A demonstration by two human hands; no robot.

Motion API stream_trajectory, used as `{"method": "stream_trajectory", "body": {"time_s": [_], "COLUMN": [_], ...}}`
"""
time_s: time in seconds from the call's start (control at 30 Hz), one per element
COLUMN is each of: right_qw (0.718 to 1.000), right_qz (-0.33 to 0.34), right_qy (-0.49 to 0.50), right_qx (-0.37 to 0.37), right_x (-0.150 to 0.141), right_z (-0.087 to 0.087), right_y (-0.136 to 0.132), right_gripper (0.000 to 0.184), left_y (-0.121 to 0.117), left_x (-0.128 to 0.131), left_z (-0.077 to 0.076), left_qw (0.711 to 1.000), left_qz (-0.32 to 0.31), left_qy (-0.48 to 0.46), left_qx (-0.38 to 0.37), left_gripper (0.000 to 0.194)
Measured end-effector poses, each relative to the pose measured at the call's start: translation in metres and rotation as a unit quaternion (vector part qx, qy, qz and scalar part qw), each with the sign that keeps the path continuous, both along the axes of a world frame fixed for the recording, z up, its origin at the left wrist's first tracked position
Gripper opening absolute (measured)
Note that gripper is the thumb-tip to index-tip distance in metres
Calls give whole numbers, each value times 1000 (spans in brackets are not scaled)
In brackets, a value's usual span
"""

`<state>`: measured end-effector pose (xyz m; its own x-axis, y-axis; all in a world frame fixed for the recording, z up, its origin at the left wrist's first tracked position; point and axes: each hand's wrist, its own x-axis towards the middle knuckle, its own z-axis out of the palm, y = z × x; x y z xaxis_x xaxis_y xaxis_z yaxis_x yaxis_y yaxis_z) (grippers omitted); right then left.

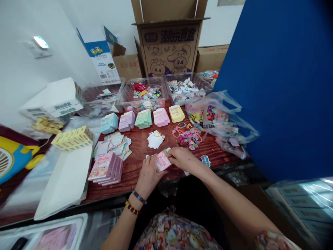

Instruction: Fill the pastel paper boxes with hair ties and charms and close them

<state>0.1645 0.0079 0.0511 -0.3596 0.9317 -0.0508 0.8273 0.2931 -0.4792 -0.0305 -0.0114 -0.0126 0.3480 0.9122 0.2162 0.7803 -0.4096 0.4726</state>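
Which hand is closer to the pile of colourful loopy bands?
The right hand. It is at the upper end of a pink box, just on the near side of the colourful bands. The left hand holds the box further left, farther from the bands.

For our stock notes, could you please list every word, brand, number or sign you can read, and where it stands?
"MIXED FLAVOURS": blue-and-white carton.
"潮玩盲盒", apparently: large brown box.
Too small or blurred: remaining print, including the held pink box, white boxes and plastic bag.
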Motion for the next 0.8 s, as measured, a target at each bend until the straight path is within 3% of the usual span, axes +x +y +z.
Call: {"method": "stream_trajectory", "body": {"time_s": [0.07,0.17,0.27,0.47,0.53,0.67,0.8], "right_qw": [992,959,949,936,921,877,897], "right_qz": [3,-72,-92,-22,-32,-138,-275], "right_qy": [124,266,296,325,360,453,347], "right_qx": [-32,-59,-60,-136,-149,-76,-9], "right_x": [6,18,22,7,8,37,89], "right_z": [-3,-8,-13,-24,-23,-23,-39], "right_y": [0,1,0,-11,-9,6,31], "right_gripper": [18,25,24,34,34,33,33], "left_y": [2,4,5,4,4,2,-5], "left_x": [1,2,3,9,10,12,20], "left_z": [-1,-2,-2,-10,-12,-8,-2], "left_qw": [1000,1000,1000,998,996,988,971], "left_qz": [2,12,21,-9,-7,37,70], "left_qy": [-5,-5,-18,-69,-83,-143,-208], "left_qx": [1,-5,-11,-1,-8,-37,-92], "left_gripper": [71,71,71,71,70,71,69]}}
